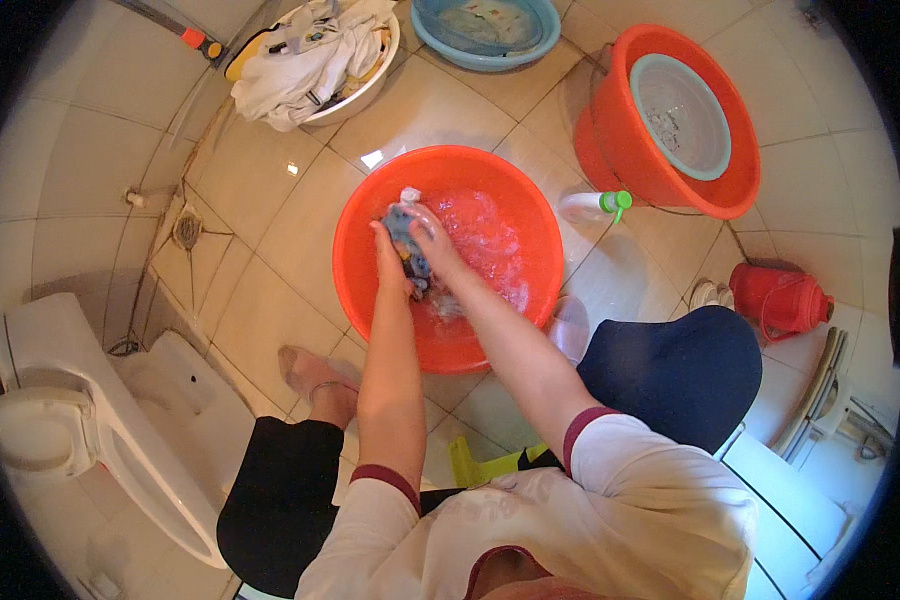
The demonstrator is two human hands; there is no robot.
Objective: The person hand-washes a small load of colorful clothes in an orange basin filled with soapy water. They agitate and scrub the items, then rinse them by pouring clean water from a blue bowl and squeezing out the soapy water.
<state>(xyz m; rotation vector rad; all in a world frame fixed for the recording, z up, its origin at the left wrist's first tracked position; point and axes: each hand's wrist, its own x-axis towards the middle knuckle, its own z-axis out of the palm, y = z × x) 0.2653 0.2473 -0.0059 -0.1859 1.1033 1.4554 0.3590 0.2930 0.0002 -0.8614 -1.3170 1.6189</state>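
Note:
A round orange-red plastic basin (354, 300) stands on the tiled floor in front of me, with sudsy water (487, 240) in it. Over its left half, a bunched wet cloth (400, 232), blue-grey with dark and orange patches, is held between my two hands. My left hand (391, 259) grips it from the left side. From the right, the fingers of my right hand (433, 238) wrap over its upper part. A small white bit (410, 196) sticks out at the cloth's far end. The palms and the cloth's underside are hidden.
Laundry (292, 71) heaps over a white basin (360, 103) at far left. Beyond stands a blue basin (487, 61). A green-capped white bottle (585, 204) is beside an orange bucket (600, 150) holding a pale basin (682, 112). A red thermos (780, 300) lies right; ceramic fixtures (131, 427) line the left.

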